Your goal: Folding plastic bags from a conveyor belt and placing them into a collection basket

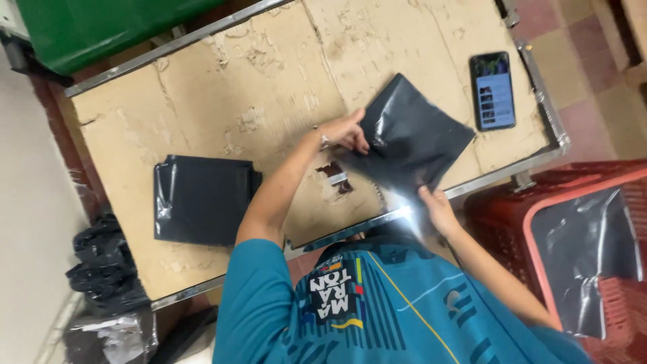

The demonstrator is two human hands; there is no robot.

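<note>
A flat black plastic bag [412,135] is held over the cardboard-covered table [256,87]. My left hand [344,133] grips its upper left edge, with a ring or band at the wrist. My right hand [437,209] pinches its lower corner near the table's front metal edge. The bag is tilted, shiny, and partly lifted off the cardboard. A stack of similar folded black bags [202,199] lies on the table to the left of my left forearm, untouched.
A smartphone [493,91] with a lit screen lies at the table's right end. A red plastic basket [512,209] to the right holds a black bag [586,249]. A green bin [101,27] stands behind the table. Crumpled black bags [101,263] lie on the floor at left.
</note>
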